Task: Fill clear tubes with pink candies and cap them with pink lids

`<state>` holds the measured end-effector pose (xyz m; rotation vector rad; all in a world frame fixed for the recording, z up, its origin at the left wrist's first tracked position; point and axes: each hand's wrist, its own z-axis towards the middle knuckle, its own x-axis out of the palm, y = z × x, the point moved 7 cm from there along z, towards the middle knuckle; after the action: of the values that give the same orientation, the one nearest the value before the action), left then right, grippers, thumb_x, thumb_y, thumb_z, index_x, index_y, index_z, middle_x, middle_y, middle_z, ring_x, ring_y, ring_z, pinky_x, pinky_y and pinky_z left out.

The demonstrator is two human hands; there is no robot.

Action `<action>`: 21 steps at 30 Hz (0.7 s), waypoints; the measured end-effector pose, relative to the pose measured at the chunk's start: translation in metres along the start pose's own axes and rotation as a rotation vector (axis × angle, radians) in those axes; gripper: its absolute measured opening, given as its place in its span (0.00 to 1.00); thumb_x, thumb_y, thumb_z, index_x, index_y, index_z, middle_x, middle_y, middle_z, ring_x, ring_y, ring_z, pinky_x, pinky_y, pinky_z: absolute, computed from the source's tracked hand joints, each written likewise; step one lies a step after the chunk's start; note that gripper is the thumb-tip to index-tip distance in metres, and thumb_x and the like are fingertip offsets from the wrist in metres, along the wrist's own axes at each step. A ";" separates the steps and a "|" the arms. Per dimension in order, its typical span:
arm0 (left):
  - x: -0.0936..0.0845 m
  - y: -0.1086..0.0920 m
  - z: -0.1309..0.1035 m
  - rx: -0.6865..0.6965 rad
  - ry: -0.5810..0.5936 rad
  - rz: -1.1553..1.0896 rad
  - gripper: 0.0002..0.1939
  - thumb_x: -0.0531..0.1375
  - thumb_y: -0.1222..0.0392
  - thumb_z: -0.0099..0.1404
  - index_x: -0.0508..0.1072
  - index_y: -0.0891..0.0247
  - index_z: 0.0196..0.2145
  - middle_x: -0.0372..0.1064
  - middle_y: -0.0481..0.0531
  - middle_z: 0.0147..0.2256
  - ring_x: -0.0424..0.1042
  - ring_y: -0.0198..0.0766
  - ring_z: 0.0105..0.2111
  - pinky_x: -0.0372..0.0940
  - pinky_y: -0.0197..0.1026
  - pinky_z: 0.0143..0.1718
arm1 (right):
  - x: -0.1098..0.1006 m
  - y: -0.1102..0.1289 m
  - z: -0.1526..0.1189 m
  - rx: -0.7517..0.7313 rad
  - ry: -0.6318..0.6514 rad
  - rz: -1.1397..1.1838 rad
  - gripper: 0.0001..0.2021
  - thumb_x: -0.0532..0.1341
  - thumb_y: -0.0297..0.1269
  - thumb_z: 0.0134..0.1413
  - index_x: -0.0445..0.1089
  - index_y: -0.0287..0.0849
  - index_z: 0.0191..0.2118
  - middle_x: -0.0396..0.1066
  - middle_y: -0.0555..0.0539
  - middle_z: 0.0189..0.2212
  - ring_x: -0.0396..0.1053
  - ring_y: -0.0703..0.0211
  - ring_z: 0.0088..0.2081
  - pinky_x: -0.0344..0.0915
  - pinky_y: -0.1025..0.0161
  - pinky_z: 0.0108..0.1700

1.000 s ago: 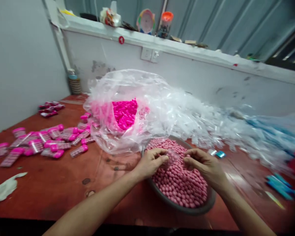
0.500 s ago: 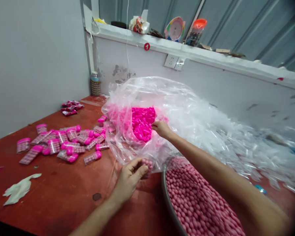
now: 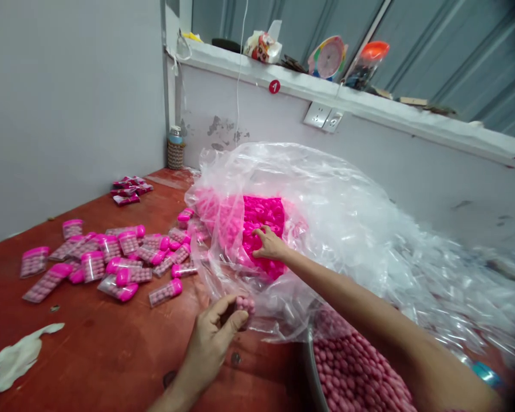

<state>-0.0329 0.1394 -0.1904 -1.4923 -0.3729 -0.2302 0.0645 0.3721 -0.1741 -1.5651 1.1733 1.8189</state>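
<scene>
My left hand [image 3: 212, 329] is closed around a small clear bottle filled with pink balls [image 3: 245, 305]; its open end shows no cap. My right hand [image 3: 269, 245] reaches into the mouth of a clear plastic bag [image 3: 317, 177], over a heap of bright pink caps [image 3: 261, 214]. Its fingers are apart and slightly bent, with nothing visible between them. Below my right forearm stands a round basin [image 3: 312, 366] full of loose pink balls [image 3: 356, 366]. Left of the bag lie several filled bottles with pink caps [image 3: 129, 243].
Several small dark pink packets [image 3: 131, 189] lie by the left wall. A crumpled white cloth [image 3: 17, 357] is at the table's left front. A bottle in a woven sleeve [image 3: 175, 150] stands in the back corner. More clear plastic [image 3: 446, 257] spreads right. A cluttered ledge [image 3: 292, 77] runs along the wall.
My right hand has moved from the bag opening's right edge to over the caps, and its fingers have spread. My left hand still holds the bottle, slightly lower. The camera view has shifted.
</scene>
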 end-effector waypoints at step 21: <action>0.071 -0.004 -0.037 0.021 0.094 0.099 0.16 0.64 0.53 0.55 0.73 0.62 0.40 0.73 0.51 0.38 0.72 0.40 0.38 0.71 0.37 0.37 | -0.162 -0.039 -0.158 0.098 -0.485 0.621 0.15 0.64 0.40 0.41 0.66 0.41 0.37 0.66 0.52 0.26 0.65 0.64 0.24 0.64 0.66 0.27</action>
<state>0.0346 0.1081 -0.1610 -1.4695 -0.2249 -0.2165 0.2225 0.2897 -0.0288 -0.6592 1.5657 2.2943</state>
